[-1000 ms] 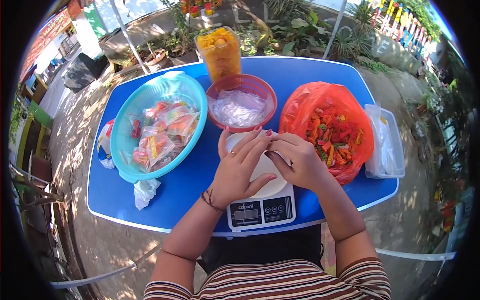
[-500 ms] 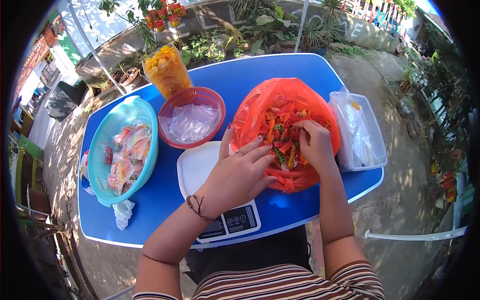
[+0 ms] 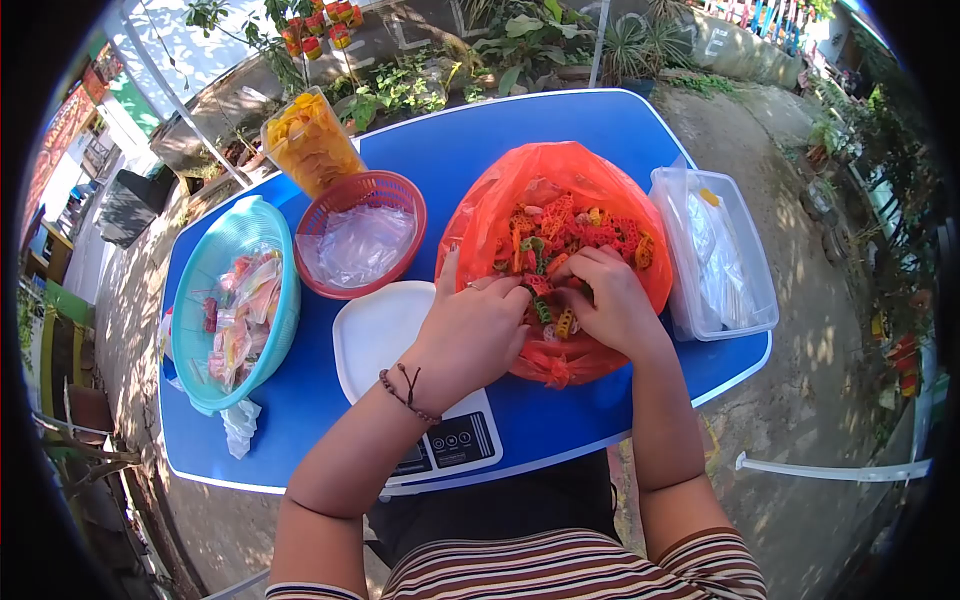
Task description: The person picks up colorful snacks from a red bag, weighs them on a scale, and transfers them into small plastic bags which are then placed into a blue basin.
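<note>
A red plastic bag [image 3: 480,215] stands open, filled with small curly and lattice-shaped pieces [image 3: 570,225] in red, orange, green and yellow. Over its near left side, my left hand [image 3: 470,330] has its index finger raised and the other fingers curled down to the pieces; what lies under them is hidden. My right hand [image 3: 615,305] reaches into the pile from the right, its fingers bent and closed on some pieces. Both hands' fingertips are close together. Under my left hand and wrist sits a white kitchen scale [image 3: 375,335], partly covered.
On the blue table [image 3: 440,140] stand a turquoise basket [image 3: 185,310] with filled small bags, a red basket [image 3: 420,215] with clear bags, a tub of yellow chips [image 3: 310,140] and a clear box [image 3: 755,270] of plastic bags. Crumpled plastic [image 3: 240,425] lies near the left edge.
My left hand, spread before, has curled its fingers down to the pieces. My right hand has moved slightly left and nearer me within the bag. The whole view has shifted a little.
</note>
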`<action>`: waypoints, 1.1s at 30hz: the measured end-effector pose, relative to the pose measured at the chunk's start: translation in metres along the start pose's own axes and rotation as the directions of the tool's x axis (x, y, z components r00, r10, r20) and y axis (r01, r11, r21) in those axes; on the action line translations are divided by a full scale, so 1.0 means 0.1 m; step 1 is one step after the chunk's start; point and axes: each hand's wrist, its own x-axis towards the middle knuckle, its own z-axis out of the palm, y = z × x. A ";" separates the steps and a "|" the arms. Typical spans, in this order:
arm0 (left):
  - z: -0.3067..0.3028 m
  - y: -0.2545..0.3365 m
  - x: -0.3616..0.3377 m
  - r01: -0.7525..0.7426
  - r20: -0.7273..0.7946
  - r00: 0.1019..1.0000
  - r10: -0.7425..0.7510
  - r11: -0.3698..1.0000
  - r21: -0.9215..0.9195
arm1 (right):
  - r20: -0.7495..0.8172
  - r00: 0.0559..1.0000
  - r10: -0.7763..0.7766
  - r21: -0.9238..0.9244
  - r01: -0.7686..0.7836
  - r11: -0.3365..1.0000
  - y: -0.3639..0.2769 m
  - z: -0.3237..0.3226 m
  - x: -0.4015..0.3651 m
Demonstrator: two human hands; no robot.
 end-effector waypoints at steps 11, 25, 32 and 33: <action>0.12 0.00 0.15 -0.095 -0.109 0.989 0.100 0.994 0.049 | -0.076 0.979 0.188 0.296 -0.158 0.942 -0.08 -0.05 -0.01; 0.13 0.05 0.16 -0.101 -0.199 0.972 0.125 0.987 0.127 | 0.030 0.982 0.187 -0.120 -0.182 0.976 0.01 0.02 -0.03; 0.23 0.19 0.19 -0.186 -0.084 0.981 0.177 0.976 -0.115 | -0.055 0.987 0.152 -0.112 -0.158 0.981 0.04 0.04 -0.02; 0.28 0.19 0.20 -0.187 -0.083 0.980 0.181 0.980 -0.070 | -0.022 0.987 0.158 -0.106 -0.160 0.982 0.03 0.03 -0.03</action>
